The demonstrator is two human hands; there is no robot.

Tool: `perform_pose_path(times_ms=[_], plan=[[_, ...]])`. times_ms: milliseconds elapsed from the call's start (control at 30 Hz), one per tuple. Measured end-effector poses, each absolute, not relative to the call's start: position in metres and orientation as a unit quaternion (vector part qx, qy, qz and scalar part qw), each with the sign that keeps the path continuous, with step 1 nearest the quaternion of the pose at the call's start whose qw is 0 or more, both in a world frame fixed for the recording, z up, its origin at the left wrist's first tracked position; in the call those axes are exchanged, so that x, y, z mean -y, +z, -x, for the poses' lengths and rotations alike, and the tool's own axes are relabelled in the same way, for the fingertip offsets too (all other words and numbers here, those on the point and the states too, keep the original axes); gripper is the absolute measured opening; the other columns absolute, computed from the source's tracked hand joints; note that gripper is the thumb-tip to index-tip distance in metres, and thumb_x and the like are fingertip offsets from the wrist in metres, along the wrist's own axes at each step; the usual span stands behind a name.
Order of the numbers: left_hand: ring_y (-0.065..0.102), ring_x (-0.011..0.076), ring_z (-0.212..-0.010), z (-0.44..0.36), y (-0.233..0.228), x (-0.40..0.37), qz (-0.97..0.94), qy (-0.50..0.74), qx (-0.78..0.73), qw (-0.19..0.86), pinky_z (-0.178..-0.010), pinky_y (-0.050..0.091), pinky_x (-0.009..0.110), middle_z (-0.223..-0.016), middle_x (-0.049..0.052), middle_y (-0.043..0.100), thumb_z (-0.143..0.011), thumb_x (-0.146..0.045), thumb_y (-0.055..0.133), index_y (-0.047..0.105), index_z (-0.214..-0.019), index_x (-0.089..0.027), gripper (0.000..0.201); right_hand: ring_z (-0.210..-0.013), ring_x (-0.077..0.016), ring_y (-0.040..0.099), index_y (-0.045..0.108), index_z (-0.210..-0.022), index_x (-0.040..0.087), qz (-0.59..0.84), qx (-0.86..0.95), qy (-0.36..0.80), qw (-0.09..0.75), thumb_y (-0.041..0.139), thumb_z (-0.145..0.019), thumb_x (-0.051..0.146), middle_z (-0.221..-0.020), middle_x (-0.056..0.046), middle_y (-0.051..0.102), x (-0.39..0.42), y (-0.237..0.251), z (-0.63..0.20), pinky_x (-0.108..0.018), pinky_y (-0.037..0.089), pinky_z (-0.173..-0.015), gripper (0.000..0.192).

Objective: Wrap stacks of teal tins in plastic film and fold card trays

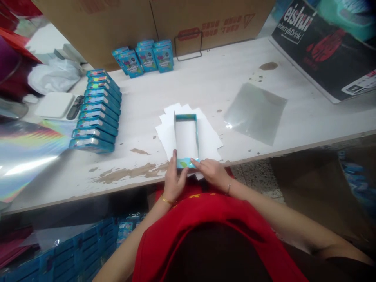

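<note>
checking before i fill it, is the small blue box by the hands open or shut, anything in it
Open and empty: the blue box lies on white sheets with its top off, bare white interior showing.

A long white desk (205, 78) runs across the view, its paint worn through to brown in patches along the near edge. Large brown cardboard cartons (123, 27) stand against its far side, one printed in red. A dark printed banner (326, 51) leans at the far right. Under the desk edge to the right shows a speckled floor (258, 176). At the left lies a sheet of shiny rainbow foil (26, 152), catching bright light, with a white scale (55, 105) and a crumpled white bag (53, 74) beyond it.
</note>
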State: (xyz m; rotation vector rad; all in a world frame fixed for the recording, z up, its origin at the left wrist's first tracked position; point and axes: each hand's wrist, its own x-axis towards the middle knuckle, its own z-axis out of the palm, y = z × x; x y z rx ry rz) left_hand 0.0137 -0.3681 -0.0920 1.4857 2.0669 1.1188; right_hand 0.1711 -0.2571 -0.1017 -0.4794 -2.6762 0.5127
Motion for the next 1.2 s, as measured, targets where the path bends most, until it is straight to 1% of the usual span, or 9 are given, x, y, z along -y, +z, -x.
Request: perform_pose_path(times_ms=[300, 433, 500, 567, 667, 767, 833, 967, 1200], plan=[[0.031, 0.0274, -0.137, -0.007, -0.085, 0.373, -0.558, 0.367, -0.739, 0.087, -0.107, 0.035, 0.043, -0.149, 0.02, 0.027, -0.089, -0.037, 0.051, 0.0, -0.148, -0.016, 0.081, -0.06, -0.015, 0.04, 0.066, -0.089, 0.02, 0.242, 0.962, 0.095, 0.088, 0.049, -0.09, 0.019, -0.067, -0.004, 0.053, 0.262, -0.085, -0.159, -0.029, 0.02, -0.056, 0.017], [0.043, 0.0285, -0.127, -0.003, -0.044, 0.37, -0.659, 0.25, -0.707, -0.054, -0.111, 0.024, 0.05, -0.131, 0.015, 0.052, -0.086, -0.031, 0.056, 0.037, -0.136, -0.018, 0.055, -0.058, -0.0139, 0.038, 0.065, -0.085, 0.019, 0.263, 0.957, 0.107, 0.06, 0.047, -0.09, 0.017, -0.068, -0.003, 0.052, 0.265, -0.081, -0.156, -0.029, 0.018, -0.055, 0.019], [0.058, 0.0241, -0.104, -0.003, -0.027, 0.362, -0.723, 0.11, -0.681, -0.034, -0.111, 0.022, 0.049, -0.101, 0.009, 0.066, -0.087, -0.021, 0.052, 0.06, -0.11, -0.018, 0.025, -0.059, -0.014, 0.039, 0.063, -0.081, 0.018, 0.267, 0.954, 0.119, 0.068, 0.045, -0.09, 0.016, -0.068, -0.003, 0.052, 0.266, -0.084, -0.156, -0.028, 0.02, -0.055, 0.02], [0.062, 0.0212, -0.082, -0.004, -0.017, 0.351, -0.756, -0.017, -0.655, 0.007, -0.109, 0.026, 0.047, -0.076, 0.007, 0.066, -0.086, -0.012, 0.049, 0.066, -0.084, -0.014, 0.017, -0.061, -0.0144, 0.042, 0.061, -0.079, 0.017, 0.268, 0.944, 0.165, 0.101, 0.042, -0.089, 0.014, -0.07, -0.003, 0.052, 0.267, -0.086, -0.158, -0.027, 0.027, -0.057, 0.022], [0.059, 0.0219, -0.073, -0.003, -0.01, 0.338, -0.772, -0.083, -0.63, 0.024, -0.091, 0.041, 0.042, -0.07, 0.008, 0.063, -0.085, -0.01, 0.047, 0.063, -0.073, -0.013, 0.02, -0.076, -0.016, 0.052, 0.056, -0.099, 0.018, 0.271, 0.878, 0.331, 0.215, 0.049, -0.089, 0.022, -0.086, -0.005, 0.056, 0.27, -0.084, -0.16, -0.027, 0.041, -0.069, 0.013], [0.057, 0.0239, -0.078, -0.002, -0.005, 0.332, -0.771, -0.062, -0.634, 0.003, -0.071, 0.043, 0.037, -0.078, 0.009, 0.061, -0.088, -0.012, 0.043, 0.06, -0.08, -0.014, 0.019, -0.096, -0.0171, 0.056, 0.037, -0.129, 0.022, 0.304, 0.734, 0.518, 0.316, 0.055, -0.087, 0.037, -0.115, -0.008, 0.052, 0.272, -0.075, -0.158, -0.031, 0.049, -0.082, 0.048], [0.056, 0.0237, -0.08, -0.005, -0.003, 0.329, -0.771, -0.051, -0.635, 0.006, -0.07, 0.041, 0.036, -0.081, 0.009, 0.06, -0.09, -0.013, 0.04, 0.059, -0.084, -0.014, 0.02, -0.101, -0.0178, 0.057, 0.036, -0.133, 0.022, 0.339, 0.662, 0.581, 0.331, 0.049, -0.09, 0.043, -0.118, -0.008, 0.054, 0.272, -0.069, -0.154, -0.032, 0.049, -0.088, 0.05], [0.056, 0.0227, -0.084, -0.014, -0.004, 0.323, -0.743, -0.039, -0.663, 0.085, -0.072, 0.042, 0.035, -0.09, 0.009, 0.059, -0.091, -0.014, 0.038, 0.057, -0.094, -0.014, 0.02, -0.112, -0.021, 0.053, 0.048, -0.124, 0.017, 0.374, 0.643, 0.587, 0.32, 0.046, -0.09, 0.049, -0.115, -0.008, 0.06, 0.269, -0.065, -0.149, -0.034, 0.043, -0.1, 0.047], [0.055, 0.0197, -0.09, -0.01, -0.005, 0.318, -0.68, 0.032, -0.697, 0.227, -0.08, 0.042, 0.031, -0.094, 0.006, 0.06, -0.083, -0.013, 0.045, 0.058, -0.091, -0.017, 0.016, -0.125, -0.0206, 0.045, 0.042, -0.13, 0.018, 0.347, 0.669, 0.59, 0.289, 0.043, -0.092, 0.046, -0.132, -0.01, 0.05, 0.262, -0.072, -0.15, -0.038, 0.032, -0.109, 0.047]])
